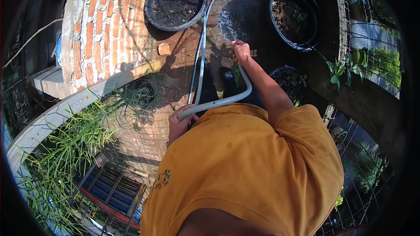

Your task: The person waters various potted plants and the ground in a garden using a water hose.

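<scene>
A pale grey-blue garden hose (pixel 226 101) runs across my front in a bend. My right hand (pixel 241 52) is closed around it close to its end, with the arm stretched forward over the ground. Near my waist, my left hand (pixel 181 120) grips another part of the same hose. Beyond my right hand lies a dark wet patch of ground (pixel 231 23) with a whitish streak, which may be spray or glare. Two lengths of hose (pixel 200 55) trail forward along the ground. The hose's tip is mostly hidden by my fingers.
A round black pot of soil (pixel 177 5) stands ahead on the left, beside a brick wall (pixel 101 29). Ahead right is another black pot (pixel 293 19). A concrete beam (pixel 78 103) and trailing green plants (pixel 78 131) line the left; wire fencing (pixel 357 39) edges the right.
</scene>
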`<state>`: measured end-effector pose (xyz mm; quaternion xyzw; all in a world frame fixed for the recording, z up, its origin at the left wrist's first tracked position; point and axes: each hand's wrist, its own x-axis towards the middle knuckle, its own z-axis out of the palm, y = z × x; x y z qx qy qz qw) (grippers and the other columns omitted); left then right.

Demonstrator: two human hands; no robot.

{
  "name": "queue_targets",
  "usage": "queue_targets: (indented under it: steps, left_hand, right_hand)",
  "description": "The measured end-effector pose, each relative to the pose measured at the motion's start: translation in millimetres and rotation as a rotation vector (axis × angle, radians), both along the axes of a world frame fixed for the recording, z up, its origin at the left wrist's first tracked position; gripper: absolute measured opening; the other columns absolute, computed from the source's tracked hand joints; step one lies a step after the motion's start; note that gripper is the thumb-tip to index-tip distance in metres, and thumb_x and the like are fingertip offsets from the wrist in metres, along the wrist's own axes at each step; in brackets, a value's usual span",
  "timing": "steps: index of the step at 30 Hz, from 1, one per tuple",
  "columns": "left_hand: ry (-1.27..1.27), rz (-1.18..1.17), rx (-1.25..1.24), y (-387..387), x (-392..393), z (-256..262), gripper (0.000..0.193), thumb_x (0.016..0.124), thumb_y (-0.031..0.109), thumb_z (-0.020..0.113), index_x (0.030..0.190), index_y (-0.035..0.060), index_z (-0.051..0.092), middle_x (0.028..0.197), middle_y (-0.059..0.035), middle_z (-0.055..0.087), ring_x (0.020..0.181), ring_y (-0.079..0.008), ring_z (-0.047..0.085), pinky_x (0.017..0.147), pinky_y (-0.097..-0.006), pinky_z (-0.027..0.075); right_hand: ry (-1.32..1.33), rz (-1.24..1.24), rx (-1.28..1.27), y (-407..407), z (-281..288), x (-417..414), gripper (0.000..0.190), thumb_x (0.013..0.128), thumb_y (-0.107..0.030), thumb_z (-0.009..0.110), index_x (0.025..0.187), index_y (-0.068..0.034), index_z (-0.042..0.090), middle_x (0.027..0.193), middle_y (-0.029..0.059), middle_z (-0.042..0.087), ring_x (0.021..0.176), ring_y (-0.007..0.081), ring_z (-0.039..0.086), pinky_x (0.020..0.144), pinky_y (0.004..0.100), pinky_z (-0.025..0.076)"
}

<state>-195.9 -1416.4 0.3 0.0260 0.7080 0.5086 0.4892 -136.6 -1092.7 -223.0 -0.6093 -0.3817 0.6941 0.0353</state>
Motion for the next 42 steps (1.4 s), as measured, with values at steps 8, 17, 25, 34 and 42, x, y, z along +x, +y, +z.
queue_targets:
  steps: [8,17,25,34,42]
  left_hand:
    - [-0.057,0.273,-0.103,-56.8,61.7,14.9,0.031,0.089,0.001,0.067,0.120,-0.0042,0.065,0.087,-0.0071,0.072,0.075,-0.0104,0.068,0.068,-0.0220,0.053]
    - [-0.022,0.428,-0.160,-108.3,97.0,27.8,0.031,0.090,0.003,0.067,0.120,-0.0030,0.065,0.082,-0.0054,0.071,0.070,-0.0087,0.065,0.061,-0.0208,0.049]
    - [0.003,0.382,-0.076,-189.3,94.0,14.6,0.032,0.089,0.003,0.069,0.121,-0.0004,0.066,0.083,-0.0037,0.071,0.068,-0.0063,0.063,0.060,-0.0200,0.048]
    - [-0.038,0.351,-0.010,-334.0,78.0,-6.0,0.035,0.087,0.005,0.068,0.121,-0.0003,0.065,0.078,-0.0029,0.072,0.065,-0.0043,0.062,0.054,-0.0177,0.040]
    - [-0.116,0.413,-0.176,-419.8,76.9,28.1,0.017,0.095,0.015,0.066,0.100,-0.0007,0.069,0.066,-0.0072,0.067,0.049,-0.0095,0.060,0.043,-0.0231,0.044]
  right_hand:
    - [0.094,0.444,-0.027,-99.7,-5.2,-48.5,0.026,0.091,-0.013,0.060,0.117,-0.011,0.064,0.064,0.0059,0.059,0.042,0.0119,0.046,0.036,0.0300,0.034]
    - [0.169,0.414,0.016,-136.3,0.4,-76.5,0.028,0.092,-0.009,0.054,0.118,-0.005,0.062,0.064,0.0076,0.058,0.041,0.0123,0.046,0.036,0.0314,0.035]
    - [0.145,0.570,0.008,-209.4,17.3,-63.6,0.026,0.092,-0.011,0.057,0.117,-0.008,0.061,0.066,0.0055,0.059,0.042,0.0113,0.044,0.036,0.0302,0.034]
    - [0.017,0.528,0.070,-328.7,7.1,-37.7,0.020,0.090,-0.011,0.060,0.110,-0.010,0.065,0.065,0.0053,0.059,0.042,0.0115,0.045,0.036,0.0312,0.035]
    - [0.010,0.331,0.598,-406.2,24.1,-27.7,0.024,0.088,-0.018,0.061,0.106,-0.007,0.071,0.078,0.0158,0.069,0.070,0.0247,0.068,0.067,0.0392,0.052]
